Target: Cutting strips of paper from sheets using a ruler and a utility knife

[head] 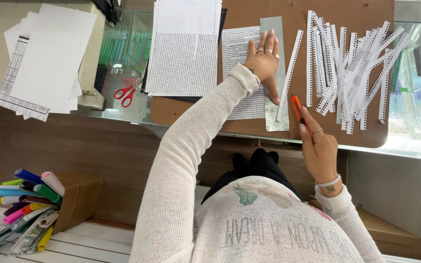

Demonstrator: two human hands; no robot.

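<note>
Left hand (265, 61) lay flat, fingers spread, pressing metal ruler (274, 73) onto printed sheet (239, 73) on brown board (269, 12). Right hand (320, 148) closed on orange craft knife (297, 108), tip just beside ruler's right edge. Cut strip (289, 73) touched ruler; pile of strips (354, 68) farther right of ruler. Red scissors (126, 93) well left of ruler.

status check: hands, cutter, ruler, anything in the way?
Left hand flat on metal ruler over printed sheet. Right hand grips orange cutter near ruler's end. Cut strips piled apart.
</note>
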